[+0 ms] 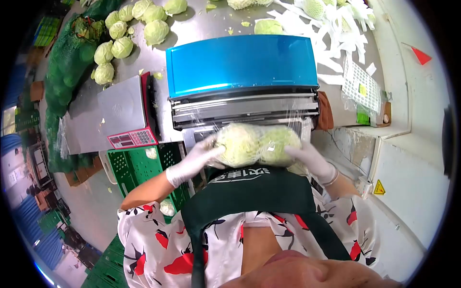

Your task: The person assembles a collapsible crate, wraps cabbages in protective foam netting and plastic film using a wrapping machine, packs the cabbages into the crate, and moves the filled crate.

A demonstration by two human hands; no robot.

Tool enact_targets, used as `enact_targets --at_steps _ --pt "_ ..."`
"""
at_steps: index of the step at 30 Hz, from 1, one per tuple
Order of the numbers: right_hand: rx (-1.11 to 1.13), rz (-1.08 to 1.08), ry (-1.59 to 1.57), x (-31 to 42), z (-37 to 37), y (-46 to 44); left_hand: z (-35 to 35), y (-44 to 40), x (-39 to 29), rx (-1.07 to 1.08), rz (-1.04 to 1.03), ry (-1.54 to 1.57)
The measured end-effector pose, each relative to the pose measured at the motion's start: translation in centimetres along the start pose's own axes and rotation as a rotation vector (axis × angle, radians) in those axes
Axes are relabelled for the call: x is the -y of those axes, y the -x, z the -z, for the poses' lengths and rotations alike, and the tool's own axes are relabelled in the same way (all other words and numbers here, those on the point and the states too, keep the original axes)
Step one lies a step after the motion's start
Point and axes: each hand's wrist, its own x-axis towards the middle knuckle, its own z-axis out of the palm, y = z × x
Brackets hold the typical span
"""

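Two pale green cabbages (238, 146) sit side by side under one layer of clear film (260, 149), pressed close together in the middle so that they read as a single wide bundle. The left one looks paler, almost cream, with ridged, crinkled leaves; the right one is a little greener. The film is wrinkled and catches the light in bright streaks, with a small white patch on the right cabbage that could be a label or a glare. The bundle is held up in front of the dark green apron (254, 192), at the near side of a machine with a blue top (240, 65) and a metal front

Both hands wear thin white gloves. The left hand (200, 156) comes in from the side with its forearm angled inward, fingers partly curled around the outer end of the left cabbage. The right hand (309, 161) mirrors it at the other end, its thumb reaching in over the right cabbage. Each is open about as wide as the cabbage it cups, and the two share the hold; the fingertips underneath are hidden

To the left of the machine, a scale (122, 108) with a red panel stands on the steel bench (206, 21), with loose cabbages (156, 32) farther back. A green crate (137, 168) is below, beside the left forearm
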Motion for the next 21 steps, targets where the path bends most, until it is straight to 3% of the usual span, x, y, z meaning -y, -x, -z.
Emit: enact_targets --at_steps 2,8,10,12,13,15,16,17,18,20,21 --pt "-0.020 -0.237 -0.023 -0.1 -1.6 0.9 0.4 -0.7 4.2 -0.028 0.157 0.080" --pt "0.138 -0.407 -0.228 -3.9 1.4 -4.4 2.0 -3.8 7.1 -0.057 0.246 0.144" --pt "0.171 -0.357 -0.433 -4.3 1.8 -4.6 1.8 -3.4 6.7 -0.068 0.250 0.232" --pt "0.194 -0.258 -0.616 -4.9 2.0 -3.8 2.0 -3.3 8.7 -0.110 0.128 0.316" --pt "0.149 -0.188 -0.403 -6.1 2.4 -3.5 1.9 -2.9 9.2 -0.130 0.064 0.355" --pt "0.059 -0.045 0.016 -9.3 2.8 -2.6 1.1 -0.8 10.0 -0.357 -0.277 -0.461" --pt "-0.108 0.022 0.312 -10.0 2.3 -1.8 0.9 0.0 10.1 -0.455 -0.437 -0.875" --pt "-0.276 0.088 0.606 -10.8 1.4 -1.0 2.0 -0.4 12.1 -0.522 -0.712 -1.151" --pt "-0.445 0.156 0.899 -11.3 0.7 -0.7 2.0 0.0 11.6 -0.531 -0.680 -1.212" --pt "-0.524 0.118 0.476 -10.9 -0.2 -0.6 2.0 0.2 8.9 -0.551 -0.621 -1.327" --pt "-0.558 0.096 0.271 -10.4 -0.4 -0.5 2.2 -0.7 7.7 -0.579 -0.806 -1.100"
